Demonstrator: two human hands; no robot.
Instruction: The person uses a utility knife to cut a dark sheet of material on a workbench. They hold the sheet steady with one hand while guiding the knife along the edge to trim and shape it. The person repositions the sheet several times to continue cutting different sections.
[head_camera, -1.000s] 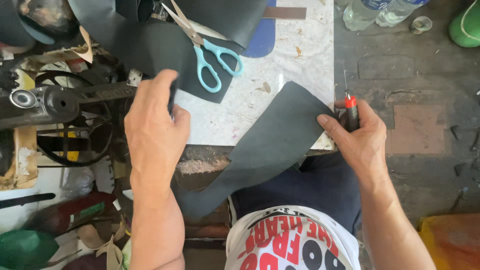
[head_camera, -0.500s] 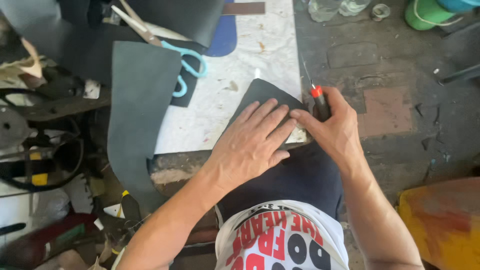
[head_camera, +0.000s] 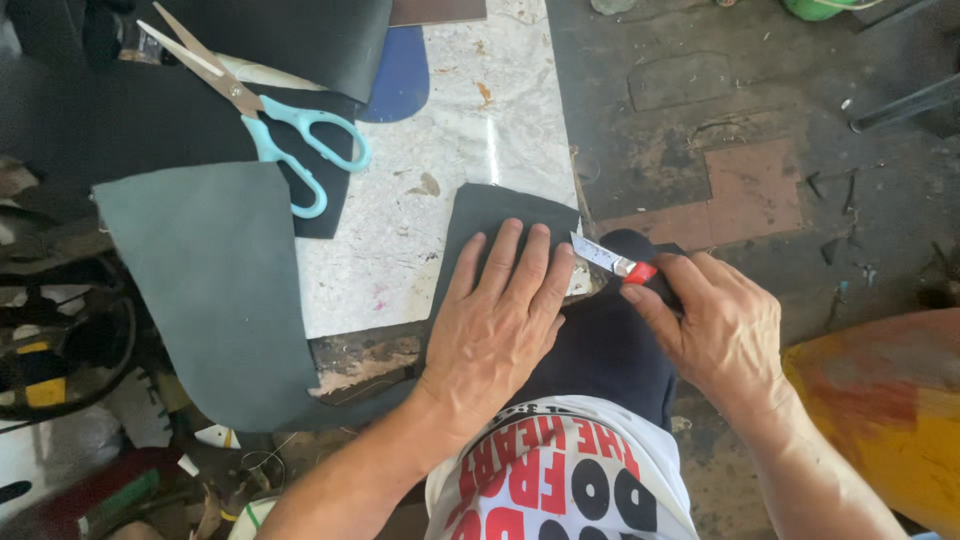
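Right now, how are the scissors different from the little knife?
The scissors lie alone on the dark sheets, touched by nobody; the knife is gripped in the right hand. The scissors have light blue loop handles and two long blades; the knife has a red body and one short blade. The scissors look longer. Both have metal blades.

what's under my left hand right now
Your left hand lies flat on a dark sheet at the white table's edge. The sheet's part beneath your palm is hidden.
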